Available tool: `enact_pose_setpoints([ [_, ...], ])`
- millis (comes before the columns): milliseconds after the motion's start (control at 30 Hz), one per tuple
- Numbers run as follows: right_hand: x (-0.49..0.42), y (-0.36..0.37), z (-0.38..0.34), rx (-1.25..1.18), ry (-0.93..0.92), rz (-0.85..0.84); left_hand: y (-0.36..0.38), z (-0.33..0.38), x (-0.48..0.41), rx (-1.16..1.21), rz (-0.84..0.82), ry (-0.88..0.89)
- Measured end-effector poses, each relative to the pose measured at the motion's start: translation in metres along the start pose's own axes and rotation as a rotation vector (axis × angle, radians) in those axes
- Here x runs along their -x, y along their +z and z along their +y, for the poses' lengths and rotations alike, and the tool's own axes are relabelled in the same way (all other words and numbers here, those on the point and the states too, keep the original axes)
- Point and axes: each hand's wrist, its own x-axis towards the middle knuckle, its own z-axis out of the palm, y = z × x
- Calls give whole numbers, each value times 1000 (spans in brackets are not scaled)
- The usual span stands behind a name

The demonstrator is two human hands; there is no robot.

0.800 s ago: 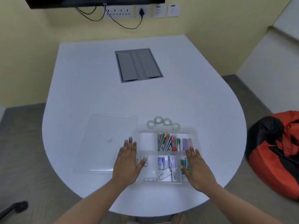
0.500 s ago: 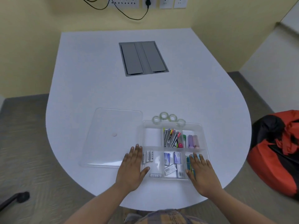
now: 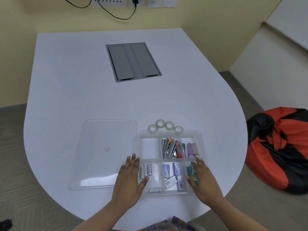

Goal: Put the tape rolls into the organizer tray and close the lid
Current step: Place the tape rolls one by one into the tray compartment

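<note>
Several clear tape rolls [image 3: 165, 126] lie in a row on the white table just behind the clear organizer tray [image 3: 171, 133]. The tray has compartments with pens, batteries and small packets; its back-left compartment [image 3: 148, 148] is bare. The clear lid [image 3: 103, 152] lies flat on the table to the tray's left. My left hand [image 3: 130, 179] rests flat, fingers apart, at the tray's front-left corner, partly over the lid's edge. My right hand [image 3: 202, 178] lies flat over the tray's front-right compartment. Neither hand holds anything.
A grey cable hatch [image 3: 133, 61] is set into the middle of the white table [image 3: 75, 90]. A red and black beanbag [image 3: 280, 147] sits on the floor to the right. Wall sockets with a black cable [image 3: 116, 15] are behind the table.
The view has shifted and tilted down a little, so everything sits slightly more to the right in the picture. Both hands stay flat at the tray's front corners.
</note>
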Motion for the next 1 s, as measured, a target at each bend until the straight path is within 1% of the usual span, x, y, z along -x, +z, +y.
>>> enact_pose_setpoints([
  [267,-68,-43,-4,-226,-100,131,-18,41,-45,87,125,-63],
  [333,-93,-55,-2,-251,-127,148,-20,51,-58,68,121,-61],
  [367,-106,-61,-1,-253,-142,140,-20,55,-64,52,109,-60],
  [433,-133,-71,1,-247,-173,72,-18,61,-73,24,82,-88],
  [533,-175,-82,4,-227,-201,-39,-14,67,-75,10,42,-207],
  [633,-212,-86,3,-224,-135,-100,-6,76,-70,85,-8,-313],
  [733,-239,-80,0,-220,-56,-143,-1,83,-66,112,-25,-345],
  [900,-259,-68,-9,-226,115,-196,-2,87,-59,151,18,-402],
  [1000,-263,-61,-10,-181,163,-243,-2,85,-53,181,61,-394],
])
